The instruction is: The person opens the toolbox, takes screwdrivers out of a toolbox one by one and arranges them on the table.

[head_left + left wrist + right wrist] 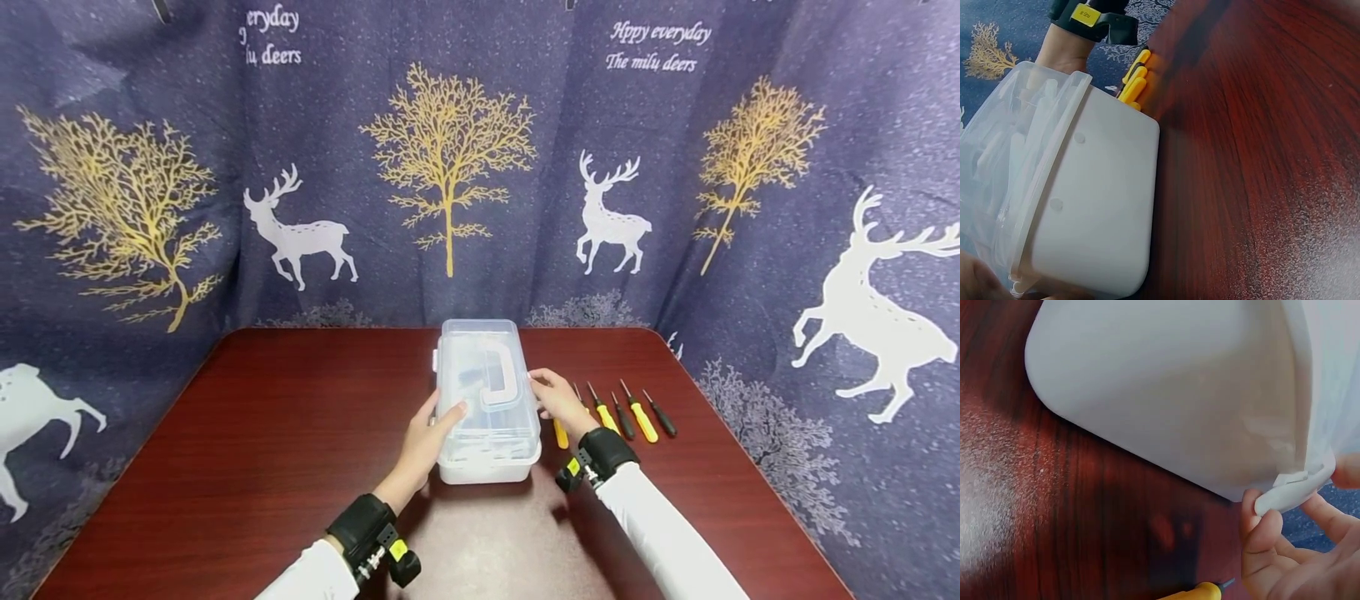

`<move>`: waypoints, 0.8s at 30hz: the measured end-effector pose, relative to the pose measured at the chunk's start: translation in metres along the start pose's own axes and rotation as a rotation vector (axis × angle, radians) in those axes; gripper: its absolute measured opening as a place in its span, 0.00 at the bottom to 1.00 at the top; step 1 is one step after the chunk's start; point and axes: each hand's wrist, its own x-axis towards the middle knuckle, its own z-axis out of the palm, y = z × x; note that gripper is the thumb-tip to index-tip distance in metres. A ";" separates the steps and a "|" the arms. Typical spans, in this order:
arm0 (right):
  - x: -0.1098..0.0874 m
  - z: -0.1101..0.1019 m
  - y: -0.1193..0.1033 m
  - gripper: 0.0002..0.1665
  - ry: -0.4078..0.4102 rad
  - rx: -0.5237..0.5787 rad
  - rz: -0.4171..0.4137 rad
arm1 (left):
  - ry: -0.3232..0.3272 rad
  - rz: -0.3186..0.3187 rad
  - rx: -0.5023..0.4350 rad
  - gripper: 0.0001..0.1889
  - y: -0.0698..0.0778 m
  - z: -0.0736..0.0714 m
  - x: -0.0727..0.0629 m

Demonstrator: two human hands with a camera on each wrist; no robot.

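Observation:
A plastic storage box [487,472] with a white base and a clear, handled lid [465,342] sits in the middle of the table. My left hand [424,437] grips its left side, the thumb lying on the lid; in the left wrist view only part of that hand [980,281] shows at the lower corner. On the opposite side, my right hand [561,402] is at the box's edge. The right wrist view shows its fingers and thumb pinching a white latch [1288,492], which sticks out from the rim. Through the lid, the contents look blurred.
Right of the box, several screwdrivers with yellow handles [643,423] and black handles [663,418] lie in a row on the dark red table [300,417]. One yellow screwdriver [561,434] lies close to the box, partly under my right hand. A patterned curtain [480,208] hangs behind.

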 end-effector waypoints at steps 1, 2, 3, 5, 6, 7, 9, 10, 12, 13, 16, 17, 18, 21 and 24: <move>0.000 -0.001 0.000 0.24 -0.014 0.012 0.015 | -0.002 0.001 0.000 0.42 0.000 0.000 0.000; 0.001 -0.002 0.000 0.25 -0.028 0.022 0.031 | -0.004 0.002 0.000 0.42 0.000 0.000 0.000; 0.001 -0.003 0.000 0.25 -0.045 0.035 0.046 | -0.004 -0.002 -0.003 0.42 0.000 0.000 0.000; 0.001 -0.005 -0.001 0.27 -0.087 0.068 0.076 | -0.008 -0.001 0.002 0.42 0.000 0.000 0.001; 0.001 -0.005 -0.002 0.28 -0.103 0.084 0.095 | -0.008 -0.001 0.004 0.42 0.000 0.000 0.001; 0.001 -0.005 -0.002 0.29 -0.122 0.098 0.108 | -0.009 -0.001 0.006 0.42 0.000 -0.001 0.001; 0.002 -0.006 -0.003 0.30 -0.136 0.101 0.132 | -0.010 0.000 0.005 0.42 0.000 -0.001 0.001; 0.002 -0.006 -0.005 0.31 -0.137 0.100 0.140 | -0.011 0.001 0.003 0.42 0.000 -0.002 0.001; 0.002 -0.007 -0.008 0.33 -0.132 0.087 0.149 | -0.013 0.003 -0.001 0.42 0.001 -0.003 0.001; 0.001 -0.007 -0.009 0.34 -0.126 0.083 0.153 | -0.015 0.005 -0.001 0.42 0.001 -0.003 0.002; 0.000 -0.009 -0.012 0.35 -0.126 0.083 0.152 | -0.016 0.007 0.002 0.43 0.001 -0.003 0.002; 0.000 -0.009 -0.013 0.35 -0.131 0.091 0.152 | -0.016 0.007 0.003 0.43 0.001 -0.003 0.002; 0.000 -0.009 -0.013 0.36 -0.133 0.095 0.152 | -0.016 0.008 0.002 0.43 0.001 -0.003 0.002; 0.000 -0.007 -0.012 0.35 -0.119 0.112 0.152 | -0.014 0.009 0.000 0.43 0.001 -0.002 0.001; 0.001 -0.004 -0.010 0.33 -0.109 0.129 0.151 | -0.009 0.007 -0.002 0.42 0.000 -0.001 0.001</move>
